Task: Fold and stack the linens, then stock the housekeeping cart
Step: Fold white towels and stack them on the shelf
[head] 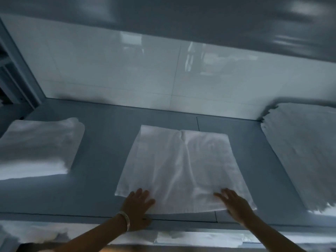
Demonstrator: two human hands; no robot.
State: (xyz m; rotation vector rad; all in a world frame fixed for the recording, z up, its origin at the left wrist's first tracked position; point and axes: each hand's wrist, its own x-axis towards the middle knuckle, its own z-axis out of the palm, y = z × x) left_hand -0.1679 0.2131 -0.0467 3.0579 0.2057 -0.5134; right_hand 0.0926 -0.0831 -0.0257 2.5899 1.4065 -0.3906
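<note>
A person stands at a grey counter (101, 142), seen from a head camera looking down. A white towel (181, 166) lies flat in the middle of the counter, directly ahead of both hands at twelve o'clock. It looks roughly square, running slightly longer away from the person than across, and a crease runs down its middle from the far edge toward the near edge.

The left hand (139, 203), with bangles at the wrist, rests flat on the near edge of the towel toward its seven o'clock corner, fingers spread and straight. The right hand (234, 201) lies flat toward the five o'clock corner, fingers also spread. Neither hand grips the cloth; both press or smooth it. Each hand is about equally near the towel, one on either side of the crease.

A stack of folded towels (40, 142) sits at nine o'clock, well apart from the spread towel. A larger pile of white linen (301, 153) sits at three o'clock.

The next fold would likely carry the near edge away toward twelve o'clock, or bring one side across the crease.
</note>
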